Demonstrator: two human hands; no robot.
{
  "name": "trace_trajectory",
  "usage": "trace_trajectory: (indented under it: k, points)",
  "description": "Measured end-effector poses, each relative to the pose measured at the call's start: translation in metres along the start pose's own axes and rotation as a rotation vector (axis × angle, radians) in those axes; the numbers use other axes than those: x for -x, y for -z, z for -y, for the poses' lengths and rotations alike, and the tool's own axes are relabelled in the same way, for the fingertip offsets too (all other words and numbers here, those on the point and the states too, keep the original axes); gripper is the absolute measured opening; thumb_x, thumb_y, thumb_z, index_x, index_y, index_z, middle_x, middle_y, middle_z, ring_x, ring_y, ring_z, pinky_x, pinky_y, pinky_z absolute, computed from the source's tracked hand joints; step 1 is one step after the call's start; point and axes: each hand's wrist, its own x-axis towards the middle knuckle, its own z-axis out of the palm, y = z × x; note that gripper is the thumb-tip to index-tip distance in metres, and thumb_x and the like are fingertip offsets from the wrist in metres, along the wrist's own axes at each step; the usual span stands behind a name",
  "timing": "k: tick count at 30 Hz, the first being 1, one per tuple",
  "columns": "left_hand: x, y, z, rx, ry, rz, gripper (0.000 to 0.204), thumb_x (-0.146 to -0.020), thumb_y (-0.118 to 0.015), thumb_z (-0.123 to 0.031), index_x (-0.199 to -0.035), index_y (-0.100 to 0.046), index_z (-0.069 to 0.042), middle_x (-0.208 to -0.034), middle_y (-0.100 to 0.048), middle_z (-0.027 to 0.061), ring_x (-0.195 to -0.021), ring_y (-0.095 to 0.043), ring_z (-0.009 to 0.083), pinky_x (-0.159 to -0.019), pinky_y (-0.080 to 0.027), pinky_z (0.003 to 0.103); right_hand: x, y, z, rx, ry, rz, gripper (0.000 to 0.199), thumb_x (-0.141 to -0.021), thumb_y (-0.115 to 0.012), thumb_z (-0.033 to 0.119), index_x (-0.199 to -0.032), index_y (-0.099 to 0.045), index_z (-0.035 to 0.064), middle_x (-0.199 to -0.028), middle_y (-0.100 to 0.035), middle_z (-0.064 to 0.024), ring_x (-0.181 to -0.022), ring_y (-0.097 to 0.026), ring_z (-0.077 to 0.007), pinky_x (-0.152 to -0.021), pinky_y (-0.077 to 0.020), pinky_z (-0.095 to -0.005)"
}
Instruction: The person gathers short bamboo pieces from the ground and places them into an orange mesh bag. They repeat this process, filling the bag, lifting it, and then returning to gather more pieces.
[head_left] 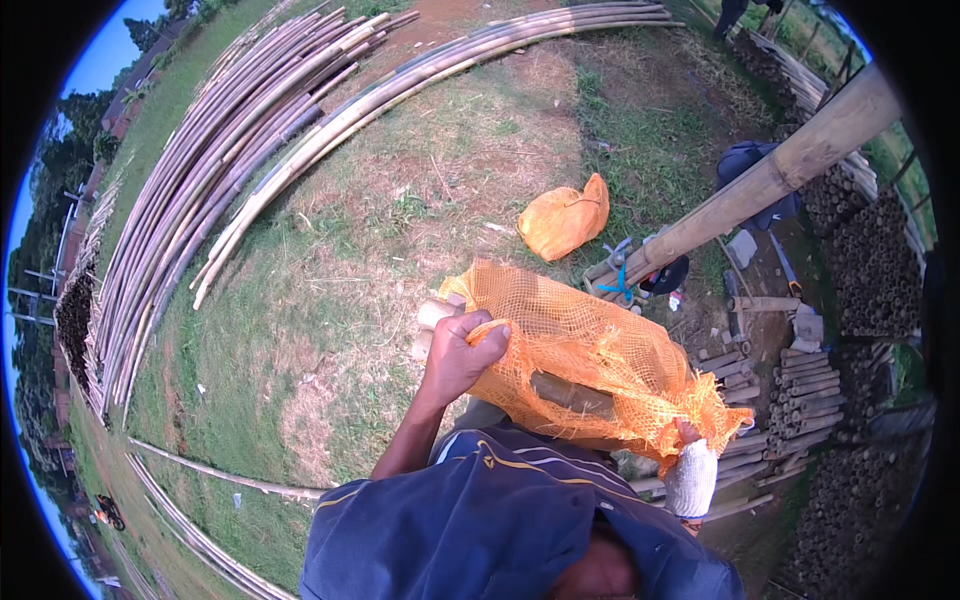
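An orange mesh sack (560, 320) stretches across in front of me, with a frayed right end. My left hand (467, 352), bare, is closed in a fist around a bunched edge of its mesh. At the frayed end is my right hand (690, 478), in a whitish glove with bare fingertips; it grips the mesh, though some fingers are hidden by it. Pale cut bamboo ends (432, 318) stick out under the sack's left side, and a darker bamboo length shows through an opening in the mesh. Farther off, a second orange mesh sack (563, 218) lies crumpled on the grass.
A thick bamboo pole (760, 190) slants in from the right, with blue ties near its lower end. Short cut bamboo pieces (805, 395) are stacked at right. Long bamboo poles (210, 170) lie in rows at far left. A dark bag (745, 165) sits behind the slanting pole.
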Motion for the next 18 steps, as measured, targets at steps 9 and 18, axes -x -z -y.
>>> trace_trajectory:
  k: [9, 18]
  points:
    - [-0.024, 0.09, 0.006, 0.116, 0.013, -0.304, 0.027, -0.098, -0.068, -0.013, -0.073, -0.063, -0.002, -0.067, -0.058, -0.0029, -0.064, -0.049, 0.0047, -0.058, -0.04, 0.026, -0.134, -0.031, 0.096, 0.307, 0.388, 0.257, 0.053, -0.082, -0.073, 0.002, -0.133, -0.066, 0.0092, -0.109, -0.076, -0.0137, -0.089, -0.073, -0.0332, -0.073, -0.056, -0.0426]
    - [-0.182, 0.165, 0.034, -0.055, 0.013, -0.467, 0.024, -0.1, -0.064, -0.016, -0.08, -0.062, -0.002, -0.076, -0.054, -0.004, -0.07, -0.045, 0.0052, -0.062, -0.039, 0.027, -0.303, -0.138, 0.14, -0.185, -0.018, 0.484, 0.045, -0.1, -0.056, 0.005, -0.145, -0.059, 0.0062, -0.11, -0.074, -0.0087, -0.104, -0.071, -0.0244, -0.123, -0.0341, -0.0511]
